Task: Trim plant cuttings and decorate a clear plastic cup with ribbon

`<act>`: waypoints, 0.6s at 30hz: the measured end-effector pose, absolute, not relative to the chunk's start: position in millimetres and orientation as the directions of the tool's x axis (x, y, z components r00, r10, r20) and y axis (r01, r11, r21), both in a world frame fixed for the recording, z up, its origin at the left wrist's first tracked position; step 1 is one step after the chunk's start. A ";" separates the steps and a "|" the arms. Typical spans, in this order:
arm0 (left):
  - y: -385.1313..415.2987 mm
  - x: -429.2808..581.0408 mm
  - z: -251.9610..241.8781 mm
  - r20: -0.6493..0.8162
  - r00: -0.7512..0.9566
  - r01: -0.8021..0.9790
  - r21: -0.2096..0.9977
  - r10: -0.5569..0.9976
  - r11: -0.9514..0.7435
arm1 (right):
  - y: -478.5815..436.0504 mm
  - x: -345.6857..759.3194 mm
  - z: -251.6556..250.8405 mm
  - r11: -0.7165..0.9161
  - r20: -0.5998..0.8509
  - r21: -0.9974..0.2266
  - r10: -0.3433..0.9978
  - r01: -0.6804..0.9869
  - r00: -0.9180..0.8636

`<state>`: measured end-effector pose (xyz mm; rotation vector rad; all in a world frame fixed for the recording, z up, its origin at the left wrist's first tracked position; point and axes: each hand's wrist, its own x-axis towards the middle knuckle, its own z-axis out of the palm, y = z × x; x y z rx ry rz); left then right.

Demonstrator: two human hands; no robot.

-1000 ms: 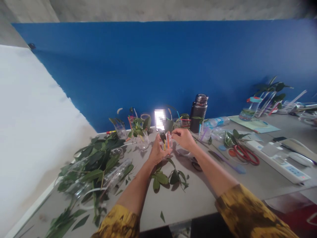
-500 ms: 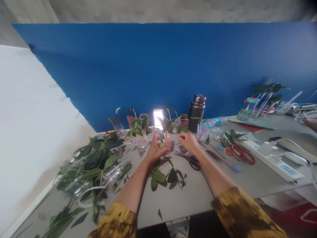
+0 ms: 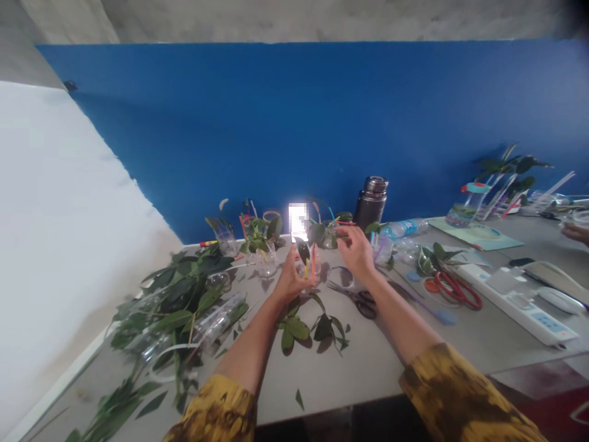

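Black-handled scissors (image 3: pixel 359 305) lie at four o'clock from the clear plastic cup (image 3: pixel 309 273), a dark flask (image 3: pixel 370 201) stands at two, and cut leaves (image 3: pixel 184 288) lie at nine, all on a grey table (image 3: pixel 368 368) before a blue wall (image 3: pixel 230 123). The left hand (image 3: pixel 291 283) grasps the cup; the right hand (image 3: pixel 356 253) is raised at three o'clock, its grip impossible to tell.

Look at this pattern, mustard-yellow cloth blotched with dark brown! There's the left sleeve (image 3: pixel 212 410) at seven o'clock, the right sleeve (image 3: pixel 464 393) at five, both wide and loose at the cuff, and beyond them, a bare left hand (image 3: pixel 291 281) and a bare right hand (image 3: pixel 356 255)!
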<state>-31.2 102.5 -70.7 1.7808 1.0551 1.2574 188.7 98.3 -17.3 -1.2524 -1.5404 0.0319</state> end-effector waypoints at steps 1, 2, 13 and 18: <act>102.2 -30.7 -71.3 0.393 0.206 0.215 0.875 0.896 -0.433 | 99.0 186.9 -9.4 0.459 0.730 -0.533 0.675 0.711 0.112; 101.9 -30.3 -71.9 0.403 0.219 0.207 0.871 0.889 -0.446 | 100.2 185.0 -1.8 0.463 0.744 -0.472 0.666 0.751 0.057; 105.4 -28.2 -78.4 0.424 0.262 0.177 0.862 0.867 -0.475 | 107.8 181.1 27.9 0.478 0.688 -0.096 0.666 0.873 -0.289; 102.2 -27.9 -75.7 0.419 0.268 0.146 0.872 0.867 -0.467 | 94.3 181.4 42.9 0.512 0.703 -0.009 0.614 0.859 -0.359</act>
